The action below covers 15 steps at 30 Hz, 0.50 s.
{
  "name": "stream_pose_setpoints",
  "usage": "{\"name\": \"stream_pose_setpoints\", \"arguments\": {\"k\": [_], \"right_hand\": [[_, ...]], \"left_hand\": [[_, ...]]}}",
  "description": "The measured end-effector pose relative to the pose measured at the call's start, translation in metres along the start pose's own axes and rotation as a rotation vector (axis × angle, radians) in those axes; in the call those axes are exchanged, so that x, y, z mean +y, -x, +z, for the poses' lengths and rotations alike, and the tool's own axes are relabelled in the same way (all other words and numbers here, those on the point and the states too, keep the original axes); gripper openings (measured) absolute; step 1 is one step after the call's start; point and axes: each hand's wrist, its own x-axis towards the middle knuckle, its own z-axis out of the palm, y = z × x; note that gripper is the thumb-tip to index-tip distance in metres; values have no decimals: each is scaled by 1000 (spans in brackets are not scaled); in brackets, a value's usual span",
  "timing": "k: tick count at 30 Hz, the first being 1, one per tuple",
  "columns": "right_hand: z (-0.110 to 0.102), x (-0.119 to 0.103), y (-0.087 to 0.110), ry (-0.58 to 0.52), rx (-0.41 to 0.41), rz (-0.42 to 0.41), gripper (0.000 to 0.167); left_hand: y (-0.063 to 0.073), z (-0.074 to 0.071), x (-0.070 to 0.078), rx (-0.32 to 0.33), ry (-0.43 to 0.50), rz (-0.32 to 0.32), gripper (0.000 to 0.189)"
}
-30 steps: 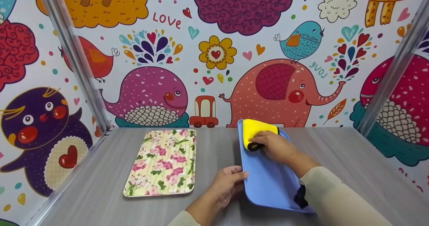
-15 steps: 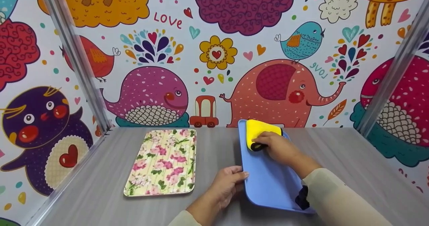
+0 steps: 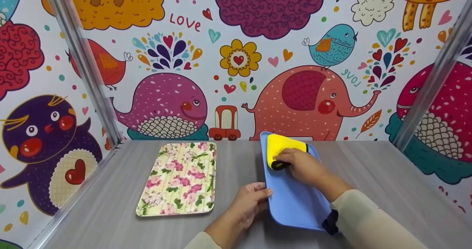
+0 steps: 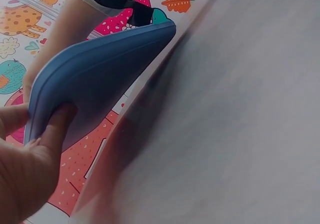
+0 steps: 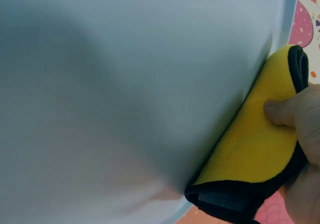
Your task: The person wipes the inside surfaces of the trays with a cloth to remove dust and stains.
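Observation:
A blue tray (image 3: 295,199) with a raised rim is held tilted above the table, its inner face upward. My left hand (image 3: 247,204) pinches its left rim; in the left wrist view the thumb lies against the tray's underside (image 4: 97,84). At the far end of the tray, my right hand (image 3: 304,166) grips a folded yellow cloth (image 3: 285,145) with a black border and presses it on the inner face. The right wrist view has the cloth (image 5: 250,144) lying along the rim, under the thumb. The fingers beneath the cloth are mostly hidden.
A flower-patterned tray (image 3: 179,180) lies on the grey table (image 3: 110,190) to the left. Behind stands a wall panel (image 3: 236,90) printed with cartoon animals, with metal posts (image 3: 79,61) at the corners. A black strap (image 3: 330,222) is around the right wrist.
The cloth and right hand shift slightly right, then back left and a little nearer. The blue tray tips slightly with them. My left hand keeps its hold on the rim.

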Motion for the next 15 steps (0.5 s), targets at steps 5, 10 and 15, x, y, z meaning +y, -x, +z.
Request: {"name": "stream_pose_setpoints", "arguments": {"k": [5, 10, 15], "right_hand": [[0, -7, 0, 3, 8, -27, 37], [2, -11, 0, -1, 23, -51, 35], [4, -12, 2, -5, 19, -49, 34]], "left_hand": [[-1, -2, 1, -1, 18, 11, 30], [-3, -4, 2, 1, 18, 20, 31], [-3, -5, 1, 3, 15, 19, 31]]}}
